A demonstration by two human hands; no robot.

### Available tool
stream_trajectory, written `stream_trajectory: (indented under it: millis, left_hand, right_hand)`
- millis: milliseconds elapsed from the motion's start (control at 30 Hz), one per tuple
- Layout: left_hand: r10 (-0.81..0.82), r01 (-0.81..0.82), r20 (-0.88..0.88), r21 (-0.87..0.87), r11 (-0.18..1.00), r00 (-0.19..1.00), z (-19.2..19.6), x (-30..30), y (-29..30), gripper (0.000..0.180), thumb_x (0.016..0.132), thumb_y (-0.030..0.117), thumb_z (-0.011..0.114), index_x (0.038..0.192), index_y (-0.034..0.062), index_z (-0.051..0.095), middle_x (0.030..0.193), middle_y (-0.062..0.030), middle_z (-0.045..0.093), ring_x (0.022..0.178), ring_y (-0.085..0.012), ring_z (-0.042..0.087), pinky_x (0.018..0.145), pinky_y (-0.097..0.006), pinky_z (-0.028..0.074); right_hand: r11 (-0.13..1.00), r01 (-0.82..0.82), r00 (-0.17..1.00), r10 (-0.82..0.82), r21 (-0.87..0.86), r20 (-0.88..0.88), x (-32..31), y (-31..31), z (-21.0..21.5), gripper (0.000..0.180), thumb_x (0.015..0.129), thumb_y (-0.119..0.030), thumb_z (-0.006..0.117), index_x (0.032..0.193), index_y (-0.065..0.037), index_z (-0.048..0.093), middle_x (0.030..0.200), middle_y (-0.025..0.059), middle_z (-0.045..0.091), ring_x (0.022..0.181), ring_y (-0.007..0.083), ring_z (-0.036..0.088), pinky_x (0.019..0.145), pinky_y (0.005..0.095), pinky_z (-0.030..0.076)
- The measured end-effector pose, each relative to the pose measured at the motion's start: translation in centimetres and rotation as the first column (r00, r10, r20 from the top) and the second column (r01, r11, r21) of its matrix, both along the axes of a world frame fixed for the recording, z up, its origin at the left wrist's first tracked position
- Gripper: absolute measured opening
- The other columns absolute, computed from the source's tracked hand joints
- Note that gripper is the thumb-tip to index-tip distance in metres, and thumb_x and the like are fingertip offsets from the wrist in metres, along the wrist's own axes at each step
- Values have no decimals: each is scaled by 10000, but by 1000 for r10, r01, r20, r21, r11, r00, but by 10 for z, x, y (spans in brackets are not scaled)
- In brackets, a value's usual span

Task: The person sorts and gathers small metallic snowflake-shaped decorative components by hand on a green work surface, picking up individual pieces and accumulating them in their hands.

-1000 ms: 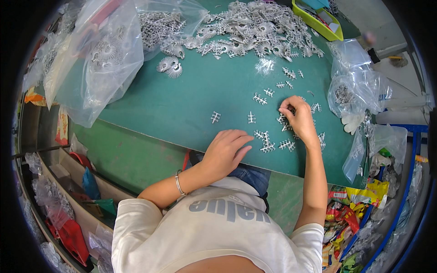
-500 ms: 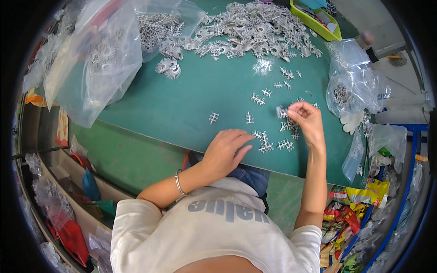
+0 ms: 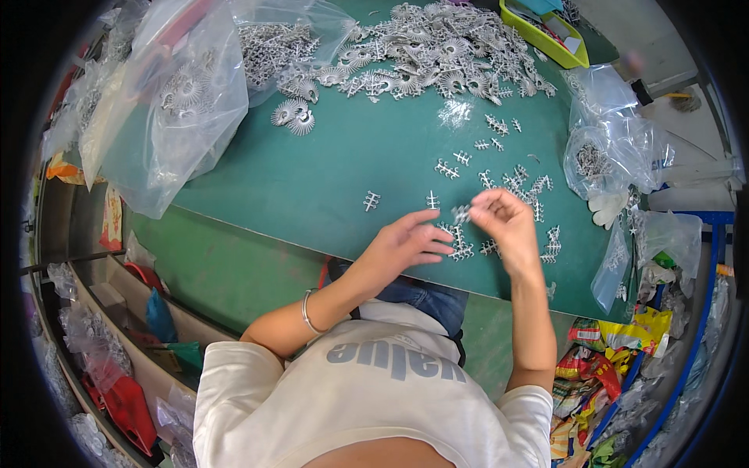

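Observation:
My right hand (image 3: 507,225) pinches a small silver branched metal piece (image 3: 461,214) between thumb and fingers, slightly blurred. Across from it, my left hand (image 3: 407,245) hovers near the table's front edge, fingers apart and holding nothing. Between and below the hands lies a cluster of branched metal pieces (image 3: 462,248) on the green table (image 3: 312,187). Single branched pieces lie farther left, one (image 3: 371,201) apart from the rest and another (image 3: 433,200) just beyond my left fingertips. More such pieces (image 3: 524,184) are grouped beyond my right hand.
A large heap of silver metal pieces (image 3: 437,54), many fan-shaped, covers the table's far side. Clear plastic bags stand at left (image 3: 187,117) and right (image 3: 597,140). A yellow-green tray (image 3: 546,39) sits at the far right. Colourful packets (image 3: 616,343) fill the lower right.
My right hand has moved left and nearer, carrying a metal piece toward my left hand. My left hand has lifted and shifted slightly right, its fingers spreading.

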State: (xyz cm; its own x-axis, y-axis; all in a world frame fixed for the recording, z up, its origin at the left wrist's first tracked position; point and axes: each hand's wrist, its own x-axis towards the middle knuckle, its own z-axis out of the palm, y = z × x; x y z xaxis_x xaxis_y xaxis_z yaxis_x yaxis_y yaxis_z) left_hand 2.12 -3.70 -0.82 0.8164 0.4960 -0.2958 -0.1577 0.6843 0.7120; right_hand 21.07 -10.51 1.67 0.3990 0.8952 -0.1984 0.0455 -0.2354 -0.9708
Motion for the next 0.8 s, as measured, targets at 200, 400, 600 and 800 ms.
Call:
stream_trajectory:
  millis: [200, 400, 600, 800]
  left_hand:
    - [-57, 85, 91, -336, 938, 994, -20, 1, 3, 239, 903, 35, 504, 1134, -16, 543, 1057, -120, 585, 904, -166, 597, 784, -281, 492]
    - [172, -149, -27, 380, 913, 985, -15, 8, 12, 239, 871, -72, 481, 1103, -66, 539, 1006, -120, 602, 878, -147, 598, 778, -258, 497]
    - [253, 48, -281, 750, 660, 926, -12, -1, 37, 232, 853, -35, 547, 1085, -40, 568, 929, -145, 638, 749, -159, 627, 692, -265, 510]
    - [418, 273, -382, 915, 298, 824, -15, 3, 70, 221, 787, 19, 636, 1008, 15, 623, 919, -138, 622, 722, -232, 611, 640, -309, 476]
  right_hand:
    - [971, -143, 801, -1, 193, 599, -1, -10, 1, 93, 743, -20, 659, 832, 3, 644, 842, 102, 641, 812, 250, 578, 740, 332, 458]
    - [997, -31, 314, -60, 74, 948, 35, 14, -35, 219, 753, -74, 658, 944, 18, 600, 1047, 114, 578, 999, 308, 494, 889, 401, 362]
    - [969, 146, 850, -226, 198, 476, 35, 19, -34, 172, 782, 3, 625, 953, -3, 607, 782, 82, 603, 659, 147, 556, 630, 263, 452]
    - [959, -262, 672, 101, 107, 734, 16, 52, -28, 159, 739, -18, 656, 894, -17, 618, 839, 81, 580, 808, 261, 538, 697, 335, 444]
